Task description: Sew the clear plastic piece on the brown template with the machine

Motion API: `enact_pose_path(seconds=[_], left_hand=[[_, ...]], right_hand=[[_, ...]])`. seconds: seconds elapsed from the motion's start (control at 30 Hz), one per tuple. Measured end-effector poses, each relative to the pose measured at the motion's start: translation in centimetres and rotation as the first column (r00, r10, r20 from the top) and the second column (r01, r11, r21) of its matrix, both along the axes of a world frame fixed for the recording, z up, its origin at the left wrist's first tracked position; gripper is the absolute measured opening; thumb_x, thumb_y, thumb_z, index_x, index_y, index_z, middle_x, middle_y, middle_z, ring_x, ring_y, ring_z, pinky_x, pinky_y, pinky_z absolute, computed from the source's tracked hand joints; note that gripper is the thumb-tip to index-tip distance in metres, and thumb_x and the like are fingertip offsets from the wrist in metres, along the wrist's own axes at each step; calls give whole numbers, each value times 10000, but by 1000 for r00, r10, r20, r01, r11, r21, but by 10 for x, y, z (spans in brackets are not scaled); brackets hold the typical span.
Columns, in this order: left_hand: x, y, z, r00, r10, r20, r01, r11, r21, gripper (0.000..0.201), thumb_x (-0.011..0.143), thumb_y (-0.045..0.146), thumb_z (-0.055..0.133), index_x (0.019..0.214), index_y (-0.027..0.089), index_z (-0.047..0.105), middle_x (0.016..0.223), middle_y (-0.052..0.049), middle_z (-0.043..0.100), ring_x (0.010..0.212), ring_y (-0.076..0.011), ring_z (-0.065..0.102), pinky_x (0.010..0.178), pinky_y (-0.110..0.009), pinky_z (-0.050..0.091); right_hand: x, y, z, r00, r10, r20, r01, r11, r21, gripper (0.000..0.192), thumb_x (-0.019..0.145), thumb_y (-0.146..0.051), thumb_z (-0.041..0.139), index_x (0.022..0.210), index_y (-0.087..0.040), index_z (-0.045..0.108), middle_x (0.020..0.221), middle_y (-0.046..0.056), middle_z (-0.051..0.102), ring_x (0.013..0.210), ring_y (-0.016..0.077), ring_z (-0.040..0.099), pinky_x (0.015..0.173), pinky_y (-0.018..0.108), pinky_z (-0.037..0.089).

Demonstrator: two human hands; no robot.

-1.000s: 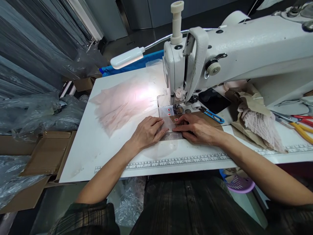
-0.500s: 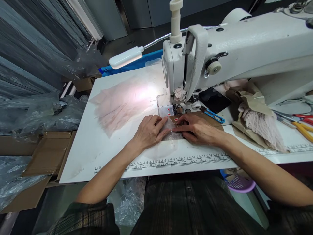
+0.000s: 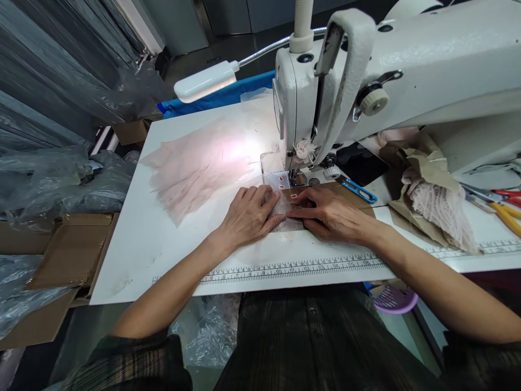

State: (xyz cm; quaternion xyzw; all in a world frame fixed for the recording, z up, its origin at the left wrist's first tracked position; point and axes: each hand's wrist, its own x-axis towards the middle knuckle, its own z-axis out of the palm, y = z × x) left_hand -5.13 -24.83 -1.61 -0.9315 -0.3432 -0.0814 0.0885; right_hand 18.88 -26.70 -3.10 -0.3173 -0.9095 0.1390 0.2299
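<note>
My left hand [image 3: 246, 214] and my right hand [image 3: 328, 212] lie flat side by side on a small sheer mesh piece [image 3: 288, 222], pressing it onto the white table [image 3: 134, 244]. The fingertips of both hands meet over the piece, just in front of the needle and presser foot [image 3: 296, 177] of the white sewing machine [image 3: 386, 81]. A clear plate with red marks [image 3: 277, 182] lies under the piece's far end. The needle point itself is too small to make out.
Thin pink fabric pieces [image 3: 195, 163] are spread at the left under a lamp [image 3: 203, 81]. Blue snips [image 3: 360, 191], a dark phone [image 3: 362, 163], a pink bundle in brown paper [image 3: 431, 201] and yellow and red scissors [image 3: 504, 209] lie at the right. A printed ruler [image 3: 293, 266] runs along the front edge.
Both hands have slid the mesh piece slightly toward the presser foot. The view has moved closer to the machine.
</note>
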Motion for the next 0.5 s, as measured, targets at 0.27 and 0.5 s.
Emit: enact_pose_path(seconds=[0.27,0.5], left_hand=[[-1,14,12,981,-110,-161,106,994,-34,502,986,495,396,1284,126,560,1359,-123,545,984,-282,525,835,-441,372],[6,50,11,968,-228,-104,221,973,-72,480,982,465,408,1306,146,565,1399,-112,522,1038,-278,518,899,-445,352]], right_hand=[[-1,-1,0,1000,-15,27,15,1000,-6,313,915,-156,496,1140,-216,705,1139,137,560,1114,299,536,946,498,480],[-3,0,-5,986,-150,-70,142,984,-110,363,901,-129,496,1208,-218,667,1121,122,552,1036,255,578,925,448,518]])
